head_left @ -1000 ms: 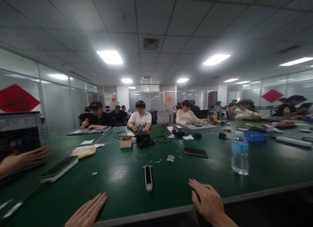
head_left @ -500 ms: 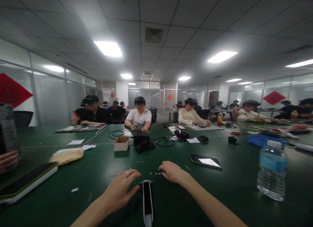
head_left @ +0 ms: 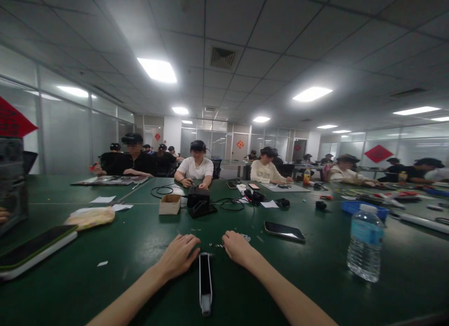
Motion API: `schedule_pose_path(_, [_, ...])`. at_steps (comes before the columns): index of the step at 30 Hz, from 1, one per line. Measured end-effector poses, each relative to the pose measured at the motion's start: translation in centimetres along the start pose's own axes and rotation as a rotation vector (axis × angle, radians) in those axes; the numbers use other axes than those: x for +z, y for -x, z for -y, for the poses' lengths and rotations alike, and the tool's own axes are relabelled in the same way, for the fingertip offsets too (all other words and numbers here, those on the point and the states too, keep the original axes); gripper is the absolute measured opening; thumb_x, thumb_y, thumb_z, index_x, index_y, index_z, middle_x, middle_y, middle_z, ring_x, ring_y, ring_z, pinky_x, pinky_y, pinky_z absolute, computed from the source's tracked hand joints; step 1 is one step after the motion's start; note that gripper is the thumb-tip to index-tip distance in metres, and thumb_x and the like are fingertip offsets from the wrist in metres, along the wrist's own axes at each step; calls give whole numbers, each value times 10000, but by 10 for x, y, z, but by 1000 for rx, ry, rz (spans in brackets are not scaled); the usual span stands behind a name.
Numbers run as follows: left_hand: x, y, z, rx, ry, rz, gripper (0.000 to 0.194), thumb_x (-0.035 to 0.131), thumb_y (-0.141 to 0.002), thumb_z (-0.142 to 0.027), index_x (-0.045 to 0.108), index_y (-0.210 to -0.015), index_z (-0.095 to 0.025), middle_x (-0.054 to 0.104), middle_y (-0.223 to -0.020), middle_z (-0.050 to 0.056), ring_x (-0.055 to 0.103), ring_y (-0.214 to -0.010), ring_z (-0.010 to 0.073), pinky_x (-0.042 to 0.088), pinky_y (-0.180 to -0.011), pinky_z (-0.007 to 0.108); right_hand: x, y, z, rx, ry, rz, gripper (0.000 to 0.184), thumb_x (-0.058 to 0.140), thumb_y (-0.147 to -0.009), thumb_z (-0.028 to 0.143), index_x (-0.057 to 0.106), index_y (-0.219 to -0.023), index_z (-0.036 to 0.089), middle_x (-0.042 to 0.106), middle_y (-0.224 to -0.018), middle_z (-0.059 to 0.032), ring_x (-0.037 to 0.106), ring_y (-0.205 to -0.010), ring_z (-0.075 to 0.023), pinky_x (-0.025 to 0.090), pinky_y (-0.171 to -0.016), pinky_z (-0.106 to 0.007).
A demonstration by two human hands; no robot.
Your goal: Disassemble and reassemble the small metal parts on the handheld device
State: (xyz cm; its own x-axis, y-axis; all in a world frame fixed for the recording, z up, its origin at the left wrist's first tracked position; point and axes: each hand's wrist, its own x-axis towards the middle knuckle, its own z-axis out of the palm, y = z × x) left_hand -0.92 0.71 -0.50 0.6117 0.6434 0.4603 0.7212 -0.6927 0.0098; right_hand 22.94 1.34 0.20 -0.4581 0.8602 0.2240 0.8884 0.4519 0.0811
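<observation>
Left fingers [head_left: 188, 240] and right fingers [head_left: 228, 239] rest slightly spread and empty on the bench [head_left: 70, 293], either side of a black-and-white bar [head_left: 205, 284], with tiny metal parts [head_left: 217, 245] just ahead of it.

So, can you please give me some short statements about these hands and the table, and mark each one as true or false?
The left hand wears a ring. True.
The right hand grips the water bottle. False: the bottle stands on the table well to the right, apart from the hand.
Small metal parts lie on the table between the two hands. True.
A slim black-and-white device lies between the forearms. True.
The blue plastic tray stands to the left of the hands. False: it stands to their right, beyond the water bottle.
</observation>
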Motion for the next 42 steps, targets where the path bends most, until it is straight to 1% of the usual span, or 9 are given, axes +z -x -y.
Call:
schedule_pose_path(4, [1, 0, 1, 25, -3, -47, 227, 380, -926, -261, 570, -1029, -190, 643, -990, 63, 603, -875, 194, 424, -815, 339, 8, -2, 2, -7, 48, -29, 209, 436, -884, 131, 607, -1001, 97, 602, -1027, -145, 558, -938, -234, 445, -811, -333])
schedule_pose_path(9, [2, 2, -2, 54, 21, -55, 208, 389, -925, -252, 561, -1029, -198, 641, -985, 53, 604, -886, 192, 414, -828, 338, 8, -4, 1, 17, 54, -70, 194, 438, -878, 142, 591, -988, 98, 584, -1034, -147, 527, -953, -239, 432, -828, -346])
schedule_pose_path(15, [0, 4, -10, 61, 64, -58, 202, 402, -907, -220, 558, -1031, -191, 641, -1002, 61, 596, -913, 197, 413, -841, 338, 9, -5, -3, -32, -38, -128, 188, 439, -889, 134, 603, -975, 108, 579, -1008, -111, 521, -941, -207, 428, -843, -311])
schedule_pose_path(20, [1, 4, -6, -12, 125, -57, 203, 388, -918, -225, 559, -1020, -188, 640, -989, 53, 597, -897, 187, 432, -810, 321, 8, -4, -13, -90, -75, -110, 214, 435, -911, 130, 644, -955, 141, 592, -970, -96, 536, -908, -187, 430, -794, -273])
schedule_pose_path(28, [7, 3, -3, -12, 107, -21, 199, 394, -909, -199, 566, -1008, -188, 636, -981, 43, 595, -886, 181, 431, -807, 315, 10, -4, -24, -149, -37, -61, 225, 453, -903, 127, 675, -922, 152, 594, -939, -90, 534, -903, -178, 405, -776, -262])
schedule_pose_path(31, [5, 3, -4, -13, 88, -8, 213, 382, -905, -183, 569, -1009, -184, 634, -963, 45, 593, -869, 184, 431, -793, 313, 6, -3, -20, -153, -21, -54, 231, 448, -903, 140, 677, -929, 151, 593, -945, -94, 529, -903, -179, 399, -779, -266])
schedule_pose_path(36, [5, 3, -4, -27, 55, 30, 238, 386, -867, -134, 584, -995, -175, 644, -955, 49, 599, -863, 190, 431, -790, 317, 1, -4, -6, -125, 15, -137, 258, 444, -925, 243, 663, -1031, 161, 603, -989, -101, 520, -932, -201, 400, -808, -302])
schedule_pose_path(39, [5, 2, -6, -28, 31, 59, 237, 394, -851, -141, 599, -966, -173, 650, -962, 56, 601, -874, 198, 432, -797, 322, 1, -6, 3, -103, 76, -79, 234, 492, -902, 267, 688, -972, 161, 618, -987, -110, 517, -954, -224, 404, -802, -316])
schedule_pose_path(42, [5, 1, -7, -31, 32, 80, 236, 395, -842, -157, 608, -945, -174, 655, -949, 57, 601, -869, 198, 434, -803, 318, 2, -7, 8, -92, 117, -38, 215, 499, -889, 226, 697, -925, 148, 632, -975, -120, 517, -948, -228, 408, -785, -311])
